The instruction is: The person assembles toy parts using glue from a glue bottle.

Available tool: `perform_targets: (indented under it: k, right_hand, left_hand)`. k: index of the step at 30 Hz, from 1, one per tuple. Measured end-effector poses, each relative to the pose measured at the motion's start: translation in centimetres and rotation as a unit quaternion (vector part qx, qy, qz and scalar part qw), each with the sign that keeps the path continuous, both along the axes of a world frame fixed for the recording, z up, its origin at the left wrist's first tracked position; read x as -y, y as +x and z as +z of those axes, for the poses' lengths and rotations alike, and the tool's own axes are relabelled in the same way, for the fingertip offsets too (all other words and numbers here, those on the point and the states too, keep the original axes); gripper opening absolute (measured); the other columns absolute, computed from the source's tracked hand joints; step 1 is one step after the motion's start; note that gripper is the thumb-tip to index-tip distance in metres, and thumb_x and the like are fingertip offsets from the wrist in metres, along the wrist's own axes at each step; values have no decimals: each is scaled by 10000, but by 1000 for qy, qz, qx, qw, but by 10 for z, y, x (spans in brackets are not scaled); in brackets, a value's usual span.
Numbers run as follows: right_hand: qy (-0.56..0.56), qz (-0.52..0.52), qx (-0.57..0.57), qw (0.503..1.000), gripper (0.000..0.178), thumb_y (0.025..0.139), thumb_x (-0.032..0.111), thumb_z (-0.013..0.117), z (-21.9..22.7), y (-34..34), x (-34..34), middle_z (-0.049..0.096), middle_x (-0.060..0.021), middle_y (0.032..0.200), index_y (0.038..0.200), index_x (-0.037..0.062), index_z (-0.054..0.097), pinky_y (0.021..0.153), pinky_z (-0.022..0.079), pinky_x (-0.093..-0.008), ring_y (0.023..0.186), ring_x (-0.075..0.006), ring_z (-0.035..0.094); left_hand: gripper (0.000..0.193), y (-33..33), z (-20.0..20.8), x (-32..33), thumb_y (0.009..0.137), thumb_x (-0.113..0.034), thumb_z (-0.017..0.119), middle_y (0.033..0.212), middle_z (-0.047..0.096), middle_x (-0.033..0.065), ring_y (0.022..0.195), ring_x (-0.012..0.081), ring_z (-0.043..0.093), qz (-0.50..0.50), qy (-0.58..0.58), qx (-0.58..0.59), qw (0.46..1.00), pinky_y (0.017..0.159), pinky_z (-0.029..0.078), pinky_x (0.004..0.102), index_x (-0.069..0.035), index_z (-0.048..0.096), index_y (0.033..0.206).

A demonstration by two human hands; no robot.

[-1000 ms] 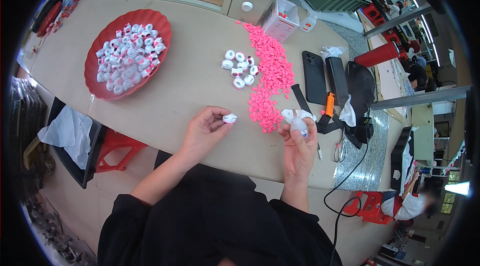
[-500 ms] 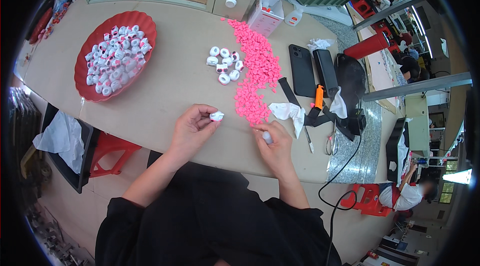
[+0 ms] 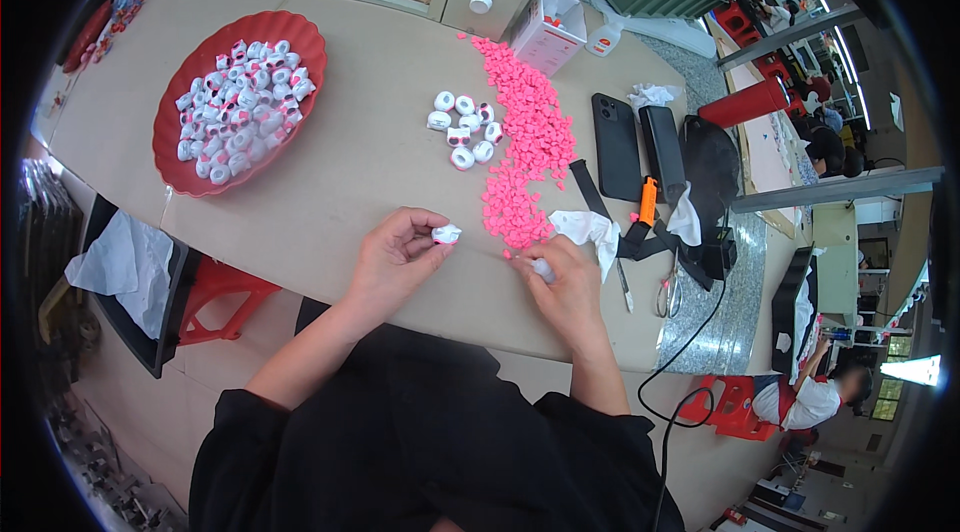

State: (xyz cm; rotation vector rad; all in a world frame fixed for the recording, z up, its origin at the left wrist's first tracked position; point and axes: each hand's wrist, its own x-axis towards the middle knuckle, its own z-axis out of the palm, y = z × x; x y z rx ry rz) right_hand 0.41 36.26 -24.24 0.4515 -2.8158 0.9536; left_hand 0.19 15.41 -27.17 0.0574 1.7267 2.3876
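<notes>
My left hand is closed, pinching a small white molded piece with a touch of pink between thumb and forefinger. To its right, my right hand is closed around a whitish tube-like thing, mostly hidden by the fingers. At its fingertips a small pink piece shows, just below the near end of a long heap of pink pieces. Several finished-looking white pieces with pink and dark marks lie in a loose group left of the heap.
A red scalloped bowl full of white pieces stands at the left. Right of the heap lie a black phone, a dark case, an orange-handled tool, crumpled tissue and scissors. A white box stands behind.
The view has shifted slightly, so the table things sit farther right. My right hand has drawn back a little from the heap, a pink piece at its fingertips. The left hand keeps its white piece.
</notes>
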Motion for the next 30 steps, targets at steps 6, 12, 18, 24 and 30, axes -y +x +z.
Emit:
perform_targets:
  k: [6,12,18,24,30]
  right_hand:
    - [31,56,-9,998,118,667,67,653,-6,-8,2,551,-69,696,777,48,614,557,426,-297,654,-216,554]
    - [53,47,6,997,130,659,90,667,0,-10,5,564,-71,706,765,48,607,565,434,-312,669,-231,561]
    - [54,45,-8,998,140,657,112,673,0,-11,4,572,-76,704,758,47,601,557,433,-321,653,-247,564]
    - [88,38,18,995,134,660,115,675,7,-9,2,575,-77,700,749,39,610,558,430,-310,647,-240,565]
    - [-36,20,33,999,108,685,131,645,1,-6,-7,554,-76,697,762,62,613,546,418,-327,645,-246,553]
  left_hand:
    - [210,0,0,-1,773,72,526,933,527,51,873,89,525,-1,6,-1,1000,751,429,199,5,469,964]
    - [196,1,-1,-1,770,57,540,901,535,46,869,87,537,-1,12,2,1000,760,435,199,8,482,950]
    - [205,0,-2,-1,775,60,537,929,532,58,882,102,528,-12,0,0,1000,767,438,214,13,468,961]
    - [205,1,-1,-1,774,58,540,921,538,61,878,104,533,-14,0,2,1000,762,442,212,14,469,961]
    - [207,1,0,-1,774,56,542,918,543,63,877,105,538,-14,-3,6,1000,756,447,213,13,470,964]
